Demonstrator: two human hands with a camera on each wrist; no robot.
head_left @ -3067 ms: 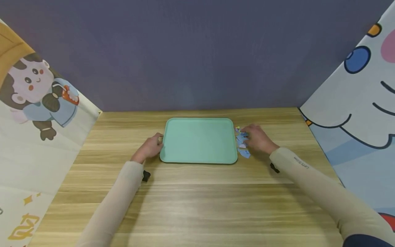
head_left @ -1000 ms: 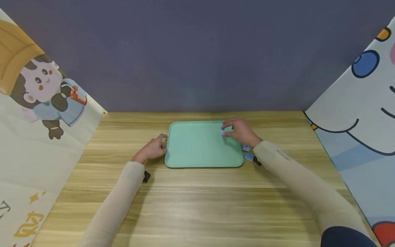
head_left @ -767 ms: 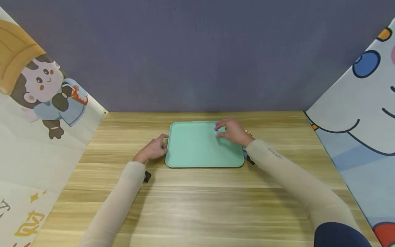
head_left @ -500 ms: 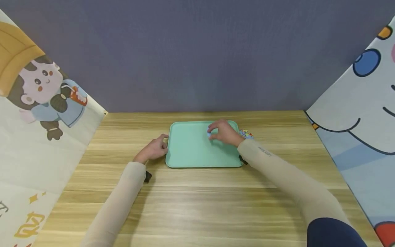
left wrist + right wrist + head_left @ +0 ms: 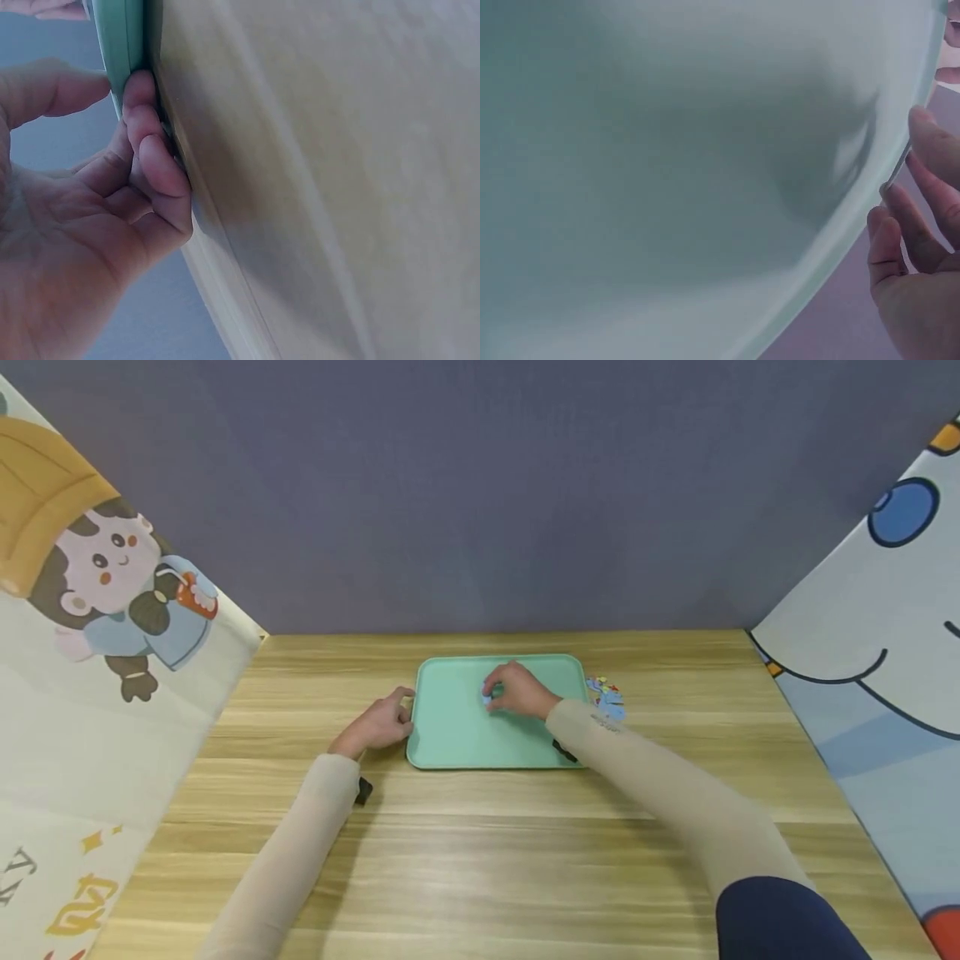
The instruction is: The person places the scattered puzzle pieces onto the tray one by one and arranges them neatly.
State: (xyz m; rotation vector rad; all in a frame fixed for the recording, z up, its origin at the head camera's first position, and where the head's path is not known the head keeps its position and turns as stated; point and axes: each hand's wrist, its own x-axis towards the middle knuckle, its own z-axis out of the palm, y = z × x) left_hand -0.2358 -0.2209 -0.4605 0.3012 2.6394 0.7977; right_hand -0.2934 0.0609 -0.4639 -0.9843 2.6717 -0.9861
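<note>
While the thumb and fingertips of the right hand (image 5: 521, 691) pinch a thin, flat, pale-blue piece (image 5: 486, 695), that piece hangs over the middle of a mint-green rectangular tray with rounded corners (image 5: 457, 739), apparently lifted clear of its surface. The right wrist view shows it almost edge-on, so its outline and printed face cannot be made out. A light pinch at the edges should serve best here, since something so thin could bend or slip; lowering it flat and letting thumb and fingers part together would avoid dragging it askew.

The left hand (image 5: 381, 721) grips the tray's left rim, its thumb against one side and curled fingers against the other. That hold ought to be just firm enough to steady the tray without tipping it.

Farther out, just beside the tray's right edge, a loose cluster of flat, mostly blue pieces with yellow and red touches (image 5: 610, 702) lies on the pale, wood-grained table (image 5: 465, 860); the right sleeve (image 5: 652, 777) should pass well above them.
</note>
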